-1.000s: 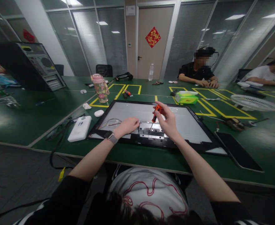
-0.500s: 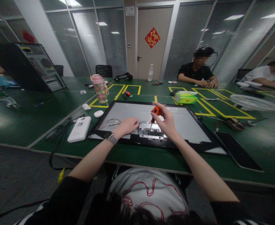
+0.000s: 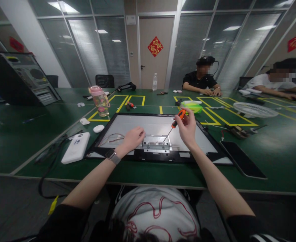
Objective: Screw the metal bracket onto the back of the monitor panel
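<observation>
A screwdriver (image 3: 179, 117) with an orange and black handle is pinched in my right hand (image 3: 187, 129). Its thin shaft slants down to the left, the tip at a silver metal bracket (image 3: 156, 148). That bracket lies on the lower middle of a flat display panel (image 3: 150, 121) with a black frame, face down or up I cannot tell. My left hand (image 3: 133, 138) rests on the panel at the bracket's left edge, its fingers curled together; whatever they pinch, if anything, is hidden. Thin wires (image 3: 114, 137) lie on the panel beside the left wrist.
Left of the panel are a white power bank (image 3: 76, 148), a white case (image 3: 98, 128) and a pink-lidded bottle (image 3: 99, 102). To its right lies a dark phone-like slab (image 3: 242, 159). Behind are a green tissue pack (image 3: 191, 107) and a white fan-like grille (image 3: 255, 110). Two people sit across.
The screwdriver has tilted from nearly upright, its handle swinging right with my right hand. My left hand stays by the bracket. The whole view has shifted slightly.
</observation>
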Demonstrator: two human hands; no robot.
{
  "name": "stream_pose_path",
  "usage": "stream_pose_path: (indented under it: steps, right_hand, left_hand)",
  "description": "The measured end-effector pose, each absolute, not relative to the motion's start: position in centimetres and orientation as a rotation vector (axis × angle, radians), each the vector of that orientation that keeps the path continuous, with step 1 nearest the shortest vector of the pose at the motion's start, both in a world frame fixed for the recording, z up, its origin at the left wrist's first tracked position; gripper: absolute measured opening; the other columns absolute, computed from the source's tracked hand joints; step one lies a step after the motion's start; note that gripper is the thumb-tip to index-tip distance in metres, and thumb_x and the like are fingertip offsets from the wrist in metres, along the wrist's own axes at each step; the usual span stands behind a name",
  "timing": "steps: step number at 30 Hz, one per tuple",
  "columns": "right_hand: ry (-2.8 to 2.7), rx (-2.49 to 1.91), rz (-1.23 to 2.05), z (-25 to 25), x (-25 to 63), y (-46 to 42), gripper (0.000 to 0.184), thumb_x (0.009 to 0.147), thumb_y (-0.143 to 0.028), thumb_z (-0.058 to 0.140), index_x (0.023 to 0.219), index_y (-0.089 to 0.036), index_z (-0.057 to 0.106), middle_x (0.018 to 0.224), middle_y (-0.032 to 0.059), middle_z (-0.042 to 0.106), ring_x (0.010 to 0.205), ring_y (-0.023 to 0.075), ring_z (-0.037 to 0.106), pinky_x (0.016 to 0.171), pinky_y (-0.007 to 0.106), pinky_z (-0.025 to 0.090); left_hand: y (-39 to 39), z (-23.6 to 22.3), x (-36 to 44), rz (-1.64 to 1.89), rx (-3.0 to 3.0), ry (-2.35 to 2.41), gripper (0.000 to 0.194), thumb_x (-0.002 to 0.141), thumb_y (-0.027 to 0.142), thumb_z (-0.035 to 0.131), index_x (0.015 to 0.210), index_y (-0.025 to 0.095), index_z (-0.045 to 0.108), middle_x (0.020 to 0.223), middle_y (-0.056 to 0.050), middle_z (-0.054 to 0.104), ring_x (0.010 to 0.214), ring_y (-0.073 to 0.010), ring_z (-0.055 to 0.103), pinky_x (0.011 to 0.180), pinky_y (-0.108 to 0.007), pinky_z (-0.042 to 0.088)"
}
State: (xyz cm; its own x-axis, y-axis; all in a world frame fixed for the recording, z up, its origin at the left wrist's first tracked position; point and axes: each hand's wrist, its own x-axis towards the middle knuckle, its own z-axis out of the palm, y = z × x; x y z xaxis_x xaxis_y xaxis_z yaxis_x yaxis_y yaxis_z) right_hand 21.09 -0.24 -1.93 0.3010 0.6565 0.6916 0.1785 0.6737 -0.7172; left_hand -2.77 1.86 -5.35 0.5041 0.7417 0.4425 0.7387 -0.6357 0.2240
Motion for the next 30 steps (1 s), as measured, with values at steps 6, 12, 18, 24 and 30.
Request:
stream_pose_path:
  steps: [6, 12, 18, 24, 30]
  right_hand:
    - [-1.298, -0.841, 0.402, -3.3, 21.6, -0.7, 0.033, 0.084, -0.029, 0.062, 0.114, -0.026, 0.049, 0.078, -0.0045, 0.054, 0.055, 0.0101, 0.058, 0.054, 0.027, 0.05]
    - [-1.396, -0.853, 0.406, -3.3, 21.1, -1.0, 0.033, 0.084, -0.026, 0.061, 0.115, -0.026, 0.05, 0.079, -0.0048, 0.054, 0.054, 0.01, 0.06, 0.055, 0.027, 0.051]
    - [-1.481, -0.851, 0.379, -3.7, 20.8, -1.1, 0.034, 0.085, -0.027, 0.06, 0.117, -0.026, 0.049, 0.078, -0.0049, 0.054, 0.054, 0.0107, 0.06, 0.055, 0.028, 0.052]
    - [-1.601, -0.801, 0.329, -3.5, 20.5, -2.0, 0.036, 0.087, -0.026, 0.058, 0.122, -0.027, 0.049, 0.084, -0.0009, 0.061, 0.065, 0.0142, 0.064, 0.066, 0.033, 0.054]
    - [-1.634, -0.751, 0.381, -3.1, 19.7, -2.8, 0.032, 0.092, -0.026, 0.05, 0.124, -0.026, 0.052, 0.103, 0.0045, 0.065, 0.083, 0.017, 0.065, 0.082, 0.037, 0.052]
  left_hand:
    - [1.4, -5.4, -1.9, 0.9, 2.761, 1.106, 0.019, 0.093, 0.022, 0.04, 0.079, 0.017, 0.052, 0.082, -0.004, 0.054, 0.08, -0.0179, 0.051, 0.073, -0.031, 0.042]
    - [1.5, -5.7, -2.1, 0.819, 2.748, 1.134, 0.019, 0.093, 0.023, 0.04, 0.08, 0.017, 0.053, 0.084, -0.004, 0.053, 0.079, -0.0177, 0.052, 0.075, -0.032, 0.043]
    - [1.7, -5.8, -2.2, 0.775, 2.746, 1.174, 0.019, 0.093, 0.024, 0.041, 0.081, 0.018, 0.054, 0.084, -0.004, 0.053, 0.08, -0.0178, 0.053, 0.075, -0.032, 0.045]
    - [1.7, -5.9, -2.2, 0.785, 2.74, 1.244, 0.018, 0.092, 0.02, 0.038, 0.087, 0.018, 0.055, 0.088, -0.006, 0.054, 0.086, -0.0195, 0.054, 0.082, -0.034, 0.046]
    - [2.6, -6.8, -2.9, 0.674, 2.733, 1.34, 0.031, 0.083, 0.004, 0.036, 0.102, 0.016, 0.056, 0.1, -0.009, 0.056, 0.097, -0.0215, 0.053, 0.091, -0.038, 0.045]
